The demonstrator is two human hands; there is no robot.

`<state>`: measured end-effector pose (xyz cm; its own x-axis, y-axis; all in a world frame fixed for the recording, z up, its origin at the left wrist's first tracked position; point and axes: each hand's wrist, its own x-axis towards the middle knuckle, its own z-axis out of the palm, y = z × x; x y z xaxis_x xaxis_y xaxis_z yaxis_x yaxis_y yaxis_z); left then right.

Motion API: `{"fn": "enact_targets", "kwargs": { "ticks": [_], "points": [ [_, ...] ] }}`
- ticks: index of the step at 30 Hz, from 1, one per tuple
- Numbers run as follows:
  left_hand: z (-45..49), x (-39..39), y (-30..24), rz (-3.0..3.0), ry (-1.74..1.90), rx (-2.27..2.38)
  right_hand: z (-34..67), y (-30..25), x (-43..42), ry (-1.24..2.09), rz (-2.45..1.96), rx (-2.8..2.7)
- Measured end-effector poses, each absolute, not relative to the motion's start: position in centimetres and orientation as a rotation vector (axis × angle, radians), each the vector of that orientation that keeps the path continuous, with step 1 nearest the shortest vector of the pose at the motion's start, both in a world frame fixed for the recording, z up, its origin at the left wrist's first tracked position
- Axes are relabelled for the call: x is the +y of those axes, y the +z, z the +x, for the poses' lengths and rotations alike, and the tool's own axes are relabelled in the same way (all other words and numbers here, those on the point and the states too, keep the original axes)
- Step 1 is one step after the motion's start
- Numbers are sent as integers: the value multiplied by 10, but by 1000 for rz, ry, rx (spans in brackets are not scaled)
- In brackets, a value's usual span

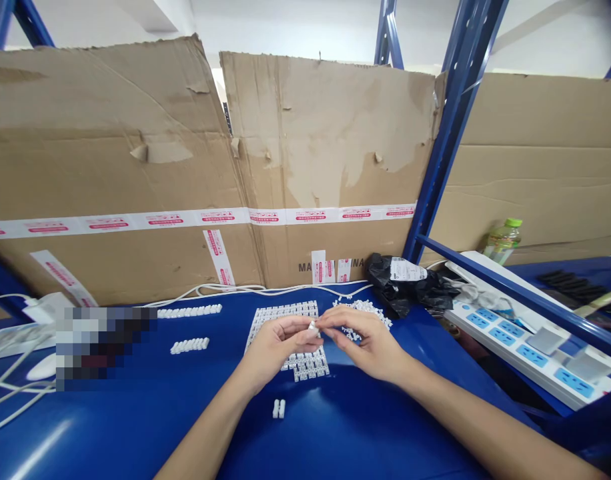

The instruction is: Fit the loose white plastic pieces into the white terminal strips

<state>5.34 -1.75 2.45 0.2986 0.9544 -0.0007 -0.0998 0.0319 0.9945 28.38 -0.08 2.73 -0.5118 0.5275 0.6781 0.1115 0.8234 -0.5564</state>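
A small white plastic part (312, 327) is pinched between the thumb and fingers of my left hand (278, 343). My right hand (368, 340) meets it from the right, its thumb and fingertips closed at the part; what lies between them is too small to make out. Below and behind both hands lie rows of flat white plastic pieces (305, 369). A heap of tiny white pieces (373, 310) spreads behind my right hand. Nearer to me, two white parts (279, 409) stand side by side on the blue table (335, 440).
Two rows of white parts (189, 345) lie at the left. A black plastic bag (393, 287) with a label rests at the back. White power strips (530, 357) and a green-capped bottle (505, 241) stand right, beyond a blue rail (510, 291). Cardboard (325, 147) walls the back.
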Motion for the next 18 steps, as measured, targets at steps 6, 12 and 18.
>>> {"fn": "enact_targets", "kwargs": {
  "ticks": [6, 12, 18],
  "points": [
    [48, -17, 23, 1173, 1124, 919, 286, 24, 3, 467, -579, -2010],
    [43, -14, 25, 1232, 1174, 1069, 288, 23, 6, 447, -616, -2028],
    [37, -43, 42, 1601, 1034, 1232, 288, 21, 9, 456, -644, -2039]
  ]
}}
